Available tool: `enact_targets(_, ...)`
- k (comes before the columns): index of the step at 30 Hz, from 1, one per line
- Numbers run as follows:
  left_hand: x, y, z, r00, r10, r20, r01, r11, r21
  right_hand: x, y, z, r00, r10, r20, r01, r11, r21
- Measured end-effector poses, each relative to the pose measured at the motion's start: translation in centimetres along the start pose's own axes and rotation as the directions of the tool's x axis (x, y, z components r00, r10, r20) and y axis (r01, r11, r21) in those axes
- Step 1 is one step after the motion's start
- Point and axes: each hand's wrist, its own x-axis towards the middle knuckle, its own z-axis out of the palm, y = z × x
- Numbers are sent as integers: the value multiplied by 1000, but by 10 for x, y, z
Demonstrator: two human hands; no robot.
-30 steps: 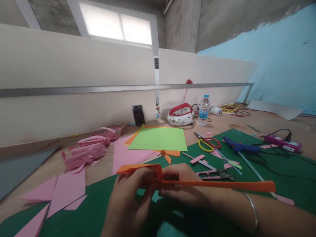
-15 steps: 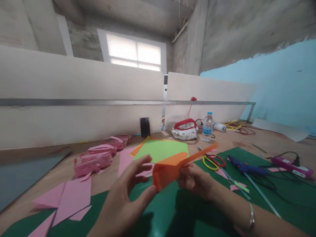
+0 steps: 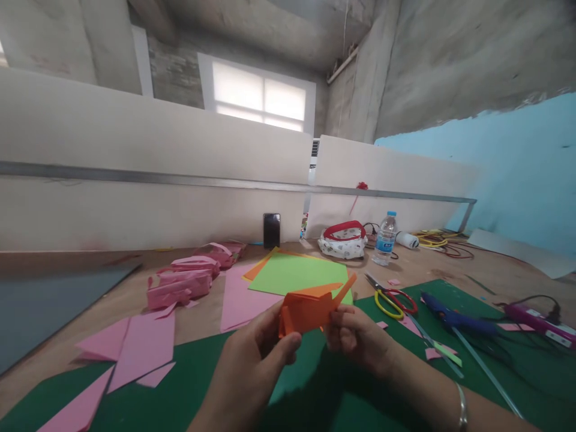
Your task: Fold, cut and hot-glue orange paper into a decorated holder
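Both hands, left hand [image 3: 252,360] and right hand [image 3: 355,336], are closed around folded orange paper [image 3: 308,309] above the green mat [image 3: 180,390].

The long orange paper strip [image 3: 306,310], which a second ago ran flat far past the right hand [image 3: 357,337], is now bunched into a thick fold between both sets of fingers (just a short tail pokes above the right ones). The left hand [image 3: 254,360], spread open a moment back, has pinched the fold's corner.
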Motion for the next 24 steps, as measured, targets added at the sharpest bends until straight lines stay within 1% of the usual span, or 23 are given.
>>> enact_targets(3, -4, 5, 7, 998, -63, -26, 62, 997, -44, -1, 0, 3, 994, -90, -55, 87, 994, -66)
enact_targets(5, -6, 7, 10, 996, -92, -11, 91, 993, -69, -3, -2, 7, 982, -165, -93, 152, 980, -129)
enact_targets(7, -5, 6, 8, 994, -100, 31, 103, 988, -114, -5, -8, 9, 966, -232, -117, 206, 957, -202)
enact_targets(9, 2, 3, 1, 992, -121, 39, 127, 968, -219, -8, -16, 11, 959, -264, -103, 226, 932, -282)
enact_targets(10, 7, 0, -5, 988, -156, 17, 154, 951, -267, -9, -20, 11, 962, -261, -80, 223, 920, -323)
enact_targets(11, 13, -3, -10, 984, -176, 27, 174, 916, -362, -10, -24, 12, 968, -246, -50, 212, 907, -363)
enact_targets(13, 23, -7, -18, 965, -256, 61, 259, 878, -404, -14, -30, 14, 980, -197, 17, 185, 881, -436)
enact_targets(15, 26, -10, -19, 926, -368, 79, 370, 849, -378, -18, -31, 18, 986, -148, 71, 164, 855, -493)
enact_targets(17, 22, -11, -13, 898, -430, 97, 439, 849, -296, -23, -28, 24, 987, -120, 104, 157, 829, -537)
enact_targets(18, 18, -11, -9, 896, -426, 123, 444, 862, -246, -26, -26, 27, 987, -115, 114, 159, 806, -569)
enact_targets(20, 10, -10, 1, 906, -362, 222, 400, 901, -166, -30, -21, 32, 984, -122, 128, 176, 736, -654)
enact_targets(22, 4, -8, 7, 899, -291, 329, 359, 918, -170, -33, -18, 34, 977, -156, 145, 212, 655, -725)
enact_targets(23, 2, -8, 8, 895, -272, 353, 356, 913, -201, -33, -16, 34, 974, -170, 152, 226, 636, -738)
enact_targets(24, 2, -8, 9, 898, -265, 351, 354, 909, -219, -32, -15, 34, 972, -176, 153, 231, 640, -732)
